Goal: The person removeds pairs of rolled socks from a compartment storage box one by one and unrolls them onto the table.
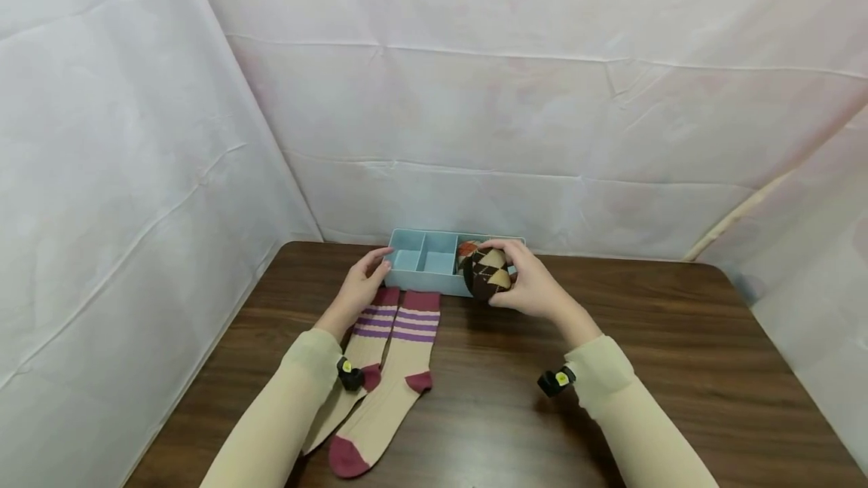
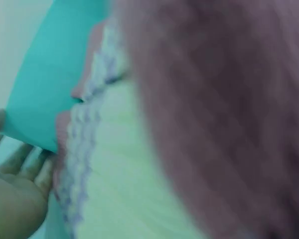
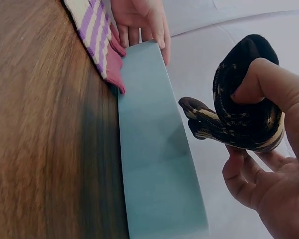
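A light-blue divided box (image 1: 420, 281) stands near the table's far edge. My left hand (image 1: 359, 281) holds its left end, thumb and fingers on different sides of the corner, as the right wrist view also shows. My right hand (image 1: 532, 285) grips a folded brown-and-tan argyle sock (image 1: 487, 274) above the box's right part, thumb pressed into the fold (image 3: 246, 109). Behind it, an orange and grey patterned sock (image 1: 466, 248) sits in a compartment. Two compartments on the left show bare floors; the rightmost is mostly hidden by my right hand.
A pair of cream socks (image 1: 389, 382) with purple stripes and maroon cuffs, heels and toes lies flat before the box, partly under my left arm. The dark wooden table (image 1: 678, 337) meets white cloth (image 1: 475, 134) at the back and sides.
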Tool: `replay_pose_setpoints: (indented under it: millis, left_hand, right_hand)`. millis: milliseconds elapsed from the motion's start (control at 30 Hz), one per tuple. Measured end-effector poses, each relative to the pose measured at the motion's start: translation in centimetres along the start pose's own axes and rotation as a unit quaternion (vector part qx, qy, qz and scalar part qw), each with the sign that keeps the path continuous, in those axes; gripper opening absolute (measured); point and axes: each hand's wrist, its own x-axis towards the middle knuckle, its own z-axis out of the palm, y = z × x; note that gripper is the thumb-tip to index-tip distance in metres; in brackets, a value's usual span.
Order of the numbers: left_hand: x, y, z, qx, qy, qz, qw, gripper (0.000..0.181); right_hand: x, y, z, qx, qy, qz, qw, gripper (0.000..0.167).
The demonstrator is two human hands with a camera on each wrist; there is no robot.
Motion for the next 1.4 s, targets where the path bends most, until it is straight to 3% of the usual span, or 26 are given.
replay_pose_setpoints:
  millis: [300,400,533,700,867,1033,1200,1400]
  left_hand:
    - [-0.8,1.4,-0.5,0.056,0.011,-0.002,0.9983,0.045]
    - [-1.4,2.3,-0.5,0.102,0.025,0.024,0.9942,0.045]
    - [-2.6,4.2,0.1,0.157,0.054,0.079,0.9829,0.041]
    - [-4.6,6.6,2.0,0.165,0.064,0.123,0.9765,0.037]
    - [-6.4,8.3,4.2,0.127,0.027,0.137,0.982,0.033]
    - [-8.0,9.7,6.5,0.077,-0.029,0.131,0.988,0.035]
    - [-9.0,10.0,8.4,0.049,-0.077,0.142,0.9857,0.035]
    - [-10.0,10.0,10.4,-0.004,-0.123,0.149,0.9812,0.034]
  right_hand:
    - [-1.8,0.2,-0.4,0.043,-0.028,-0.003,0.9987,0.094]
    - [-2.3,0.3,-0.4,0.053,-0.041,-0.009,0.9977,0.094]
    - [-3.0,0.7,-0.5,0.057,-0.05,-0.015,0.997,0.096]
    - [-3.7,0.7,-0.7,0.074,-0.072,-0.035,0.9941,0.093]
    - [-4.4,-0.2,-0.7,0.109,-0.095,-0.048,0.9883,0.087]
    - [-4.9,-0.5,-0.7,0.134,-0.126,-0.061,0.981,0.085]
    - [-5.5,-0.2,-0.5,0.166,-0.159,-0.087,0.9692,0.083]
    - [-6.8,-0.1,-0.4,0.234,-0.195,-0.085,0.9488,0.081]
